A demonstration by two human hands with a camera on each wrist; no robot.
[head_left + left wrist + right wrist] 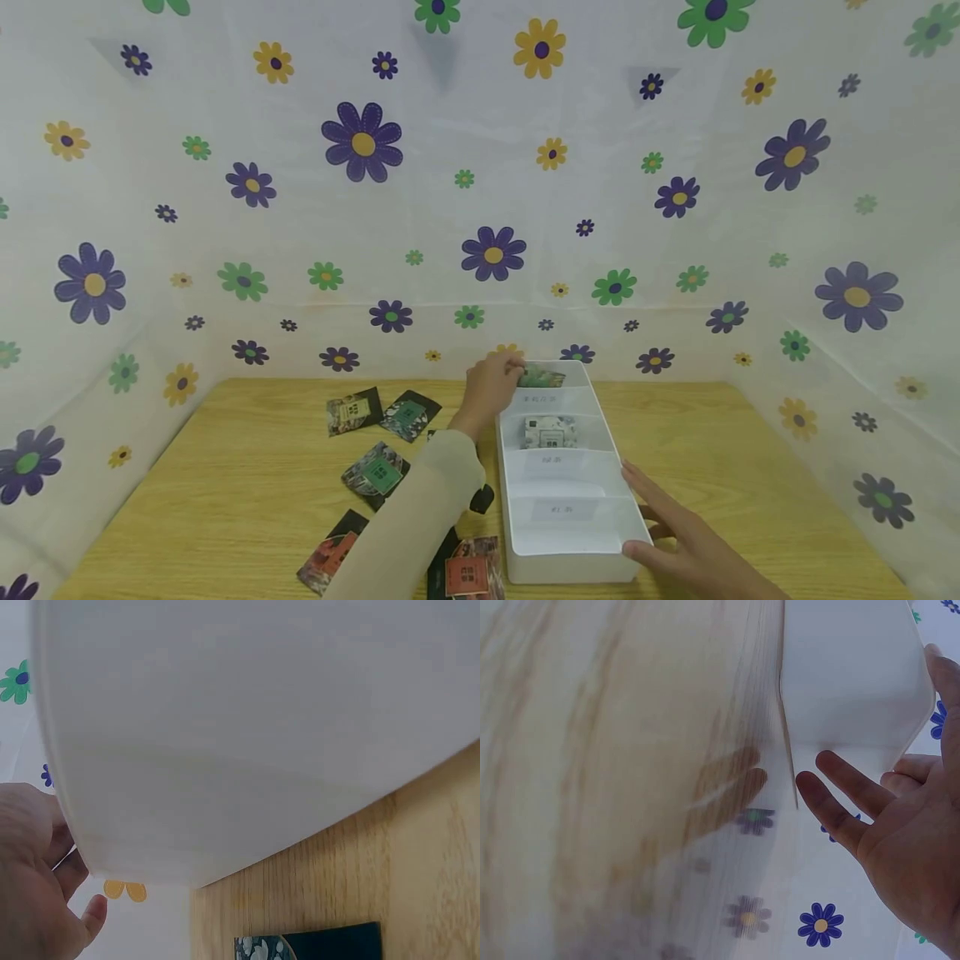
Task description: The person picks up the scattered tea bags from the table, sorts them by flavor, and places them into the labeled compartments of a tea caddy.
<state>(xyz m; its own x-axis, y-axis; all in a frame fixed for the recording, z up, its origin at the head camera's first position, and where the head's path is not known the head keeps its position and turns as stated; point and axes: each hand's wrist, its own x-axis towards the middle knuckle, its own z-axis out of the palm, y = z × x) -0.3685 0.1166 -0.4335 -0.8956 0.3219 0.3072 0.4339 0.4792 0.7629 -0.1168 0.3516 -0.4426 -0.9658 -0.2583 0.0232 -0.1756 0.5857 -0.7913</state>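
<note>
My left hand [491, 385] reaches to the far left corner of a long white divided box [573, 567]. Its fingertips are right by a green printed packet [543, 378] in the farthest compartment. In the left wrist view the thumb [94, 915] stands apart from the fingers, which partly disappear behind the box rim. My right hand [686, 529] touches the box's near right side, thumb at the front corner and index finger along the rim. Other fingers [832, 814] of it spread out straight below. A pale patterned packet [551, 432] sits in another compartment.
Left of the box, several dark printed packets lie on the wooden table [225, 483], among them green-labelled [381, 473], yellow-labelled [354, 410] and red-labelled ones [472, 571]. The left sleeve [420, 517] covers part of them. A flower-patterned white cloth [435, 217] encloses the back and sides.
</note>
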